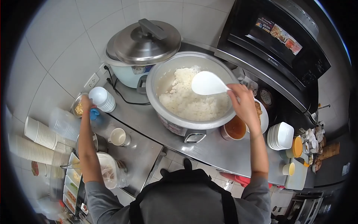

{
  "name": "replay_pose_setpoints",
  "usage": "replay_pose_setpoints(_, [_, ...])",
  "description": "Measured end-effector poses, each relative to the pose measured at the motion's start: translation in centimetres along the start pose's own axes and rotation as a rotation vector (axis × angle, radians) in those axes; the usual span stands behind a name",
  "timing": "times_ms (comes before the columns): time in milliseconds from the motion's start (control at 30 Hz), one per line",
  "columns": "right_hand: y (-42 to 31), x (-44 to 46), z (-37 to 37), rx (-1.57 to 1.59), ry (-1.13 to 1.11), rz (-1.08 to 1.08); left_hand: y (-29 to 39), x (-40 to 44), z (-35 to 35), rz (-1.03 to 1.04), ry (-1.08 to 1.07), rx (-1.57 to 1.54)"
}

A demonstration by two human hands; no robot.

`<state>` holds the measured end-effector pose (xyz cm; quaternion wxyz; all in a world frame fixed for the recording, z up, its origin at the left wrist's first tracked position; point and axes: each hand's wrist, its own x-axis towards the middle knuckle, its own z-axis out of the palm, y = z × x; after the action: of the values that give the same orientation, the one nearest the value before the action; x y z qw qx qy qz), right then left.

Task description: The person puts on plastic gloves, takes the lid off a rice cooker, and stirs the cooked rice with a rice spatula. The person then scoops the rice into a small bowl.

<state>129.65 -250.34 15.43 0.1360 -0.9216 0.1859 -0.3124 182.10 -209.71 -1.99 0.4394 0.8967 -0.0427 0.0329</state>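
My right hand (243, 100) is closed round the handle of a white rice paddle (206, 83). The paddle's broad blade hangs over the cooked rice (194, 100) in a large open rice cooker (164, 114). Far to the left, my left hand (86, 102) is beside a stack of white bowls (102, 99). Next to that hand is a small metal container (78, 108) with yellow food in it. Its fingers are small and partly hidden, so I cannot make out whether they grip a bowl. A blue item (94, 113) lies just below the bowls.
A second cooker (128, 72) carries a metal lid (147, 42). Right of the big cooker are a tub of reddish-brown liquid (235, 128), a plate (263, 118) and stacked white dishes (280, 136). A mug (118, 137) and stacked cups (41, 132) stand left. A black oven (274, 48) rises behind.
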Motion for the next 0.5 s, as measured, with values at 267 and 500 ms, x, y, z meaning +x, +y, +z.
replay_pose_setpoints(267, [6.2,4.8,9.9,-0.547,-0.319,-0.354,11.7,-9.6,-4.7,-0.152,-0.335,-1.027])
replay_pose_setpoints(500, [6.0,6.4,10.5,-0.361,-0.597,-0.438,21.8,-20.9,-2.8,-0.185,-0.670,-1.534])
